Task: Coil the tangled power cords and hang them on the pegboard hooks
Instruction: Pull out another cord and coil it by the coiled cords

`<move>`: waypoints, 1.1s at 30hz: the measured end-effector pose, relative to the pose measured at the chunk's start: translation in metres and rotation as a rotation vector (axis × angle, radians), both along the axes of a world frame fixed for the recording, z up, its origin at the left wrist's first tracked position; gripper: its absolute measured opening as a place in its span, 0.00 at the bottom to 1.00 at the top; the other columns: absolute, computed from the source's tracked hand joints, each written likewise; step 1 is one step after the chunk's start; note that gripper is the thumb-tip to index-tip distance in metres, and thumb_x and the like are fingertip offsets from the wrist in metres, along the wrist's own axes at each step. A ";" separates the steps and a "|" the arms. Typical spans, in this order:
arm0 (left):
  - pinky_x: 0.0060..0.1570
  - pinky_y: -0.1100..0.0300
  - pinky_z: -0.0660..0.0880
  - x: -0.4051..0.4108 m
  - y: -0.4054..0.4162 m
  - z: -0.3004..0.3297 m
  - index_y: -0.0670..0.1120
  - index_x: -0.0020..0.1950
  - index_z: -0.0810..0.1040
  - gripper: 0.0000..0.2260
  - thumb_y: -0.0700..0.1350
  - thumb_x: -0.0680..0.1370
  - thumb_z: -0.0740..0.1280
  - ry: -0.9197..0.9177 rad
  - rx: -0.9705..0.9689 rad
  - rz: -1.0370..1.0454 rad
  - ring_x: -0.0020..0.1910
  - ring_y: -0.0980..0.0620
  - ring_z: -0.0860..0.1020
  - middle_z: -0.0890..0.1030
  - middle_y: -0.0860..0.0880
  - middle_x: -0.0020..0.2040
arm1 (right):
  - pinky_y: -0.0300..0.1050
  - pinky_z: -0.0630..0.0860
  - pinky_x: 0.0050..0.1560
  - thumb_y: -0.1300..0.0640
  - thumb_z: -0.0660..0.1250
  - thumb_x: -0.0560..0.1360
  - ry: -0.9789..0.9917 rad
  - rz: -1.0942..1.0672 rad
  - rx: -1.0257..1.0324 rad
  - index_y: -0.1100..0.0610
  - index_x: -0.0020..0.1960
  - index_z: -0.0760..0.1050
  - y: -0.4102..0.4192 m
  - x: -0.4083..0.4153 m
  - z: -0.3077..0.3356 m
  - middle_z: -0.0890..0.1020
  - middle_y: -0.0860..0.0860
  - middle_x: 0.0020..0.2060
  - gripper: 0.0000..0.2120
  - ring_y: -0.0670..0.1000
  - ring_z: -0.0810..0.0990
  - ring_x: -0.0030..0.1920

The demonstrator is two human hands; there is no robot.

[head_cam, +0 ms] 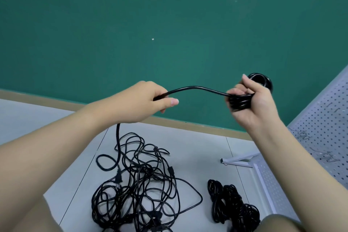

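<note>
My right hand (pixel 252 100) grips a small coil of black power cord (pixel 243 102), its loops showing above and below my fingers. A free stretch of the same cord (pixel 195 88) arcs left to my left hand (pixel 150 98), which pinches it; from there it hangs down to the floor. Below lies a tangled heap of black cords (pixel 139 184) with several plugs. To its right lie coiled black cords (pixel 231 203) in a bundle. The white pegboard (pixel 323 130) stands at the right edge, with small metal hooks on it.
The floor (pixel 197 147) is pale grey tile, met by a tan baseboard and a green wall (pixel 169 24). The pegboard's white metal foot (pixel 237 162) juts onto the floor near the coiled bundle. My knees show at the bottom corners.
</note>
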State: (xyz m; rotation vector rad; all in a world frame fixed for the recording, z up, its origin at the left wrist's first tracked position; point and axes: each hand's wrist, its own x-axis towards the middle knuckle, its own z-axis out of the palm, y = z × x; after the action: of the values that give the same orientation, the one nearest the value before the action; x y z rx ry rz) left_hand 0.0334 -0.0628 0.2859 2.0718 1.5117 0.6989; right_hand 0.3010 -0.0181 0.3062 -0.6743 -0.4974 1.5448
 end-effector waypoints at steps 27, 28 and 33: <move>0.22 0.65 0.55 0.014 0.003 0.004 0.43 0.42 0.76 0.20 0.59 0.81 0.66 -0.239 0.143 0.073 0.23 0.54 0.57 0.61 0.56 0.23 | 0.41 0.66 0.32 0.59 0.67 0.71 -0.853 0.823 0.023 0.60 0.52 0.74 -0.043 -0.050 -0.021 0.65 0.52 0.33 0.11 0.51 0.61 0.32; 0.22 0.66 0.55 0.013 0.004 0.003 0.43 0.42 0.76 0.20 0.59 0.82 0.65 -0.240 0.155 0.084 0.23 0.55 0.57 0.61 0.56 0.23 | 0.40 0.66 0.32 0.60 0.67 0.72 -0.805 0.827 0.013 0.60 0.53 0.74 -0.042 -0.050 -0.021 0.65 0.52 0.33 0.11 0.50 0.61 0.32; 0.27 0.62 0.61 0.003 0.014 0.000 0.46 0.42 0.79 0.17 0.54 0.85 0.61 -0.238 0.203 0.172 0.24 0.55 0.61 0.68 0.53 0.29 | 0.40 0.66 0.33 0.62 0.66 0.73 -0.467 0.702 0.000 0.60 0.52 0.75 -0.038 -0.047 -0.015 0.67 0.51 0.33 0.07 0.48 0.62 0.32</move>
State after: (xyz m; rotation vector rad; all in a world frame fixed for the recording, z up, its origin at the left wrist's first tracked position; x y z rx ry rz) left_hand 0.0364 -0.0489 0.2859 1.9297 1.5467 1.1642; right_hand 0.2538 -0.0559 0.2915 -0.9243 -1.1772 2.0363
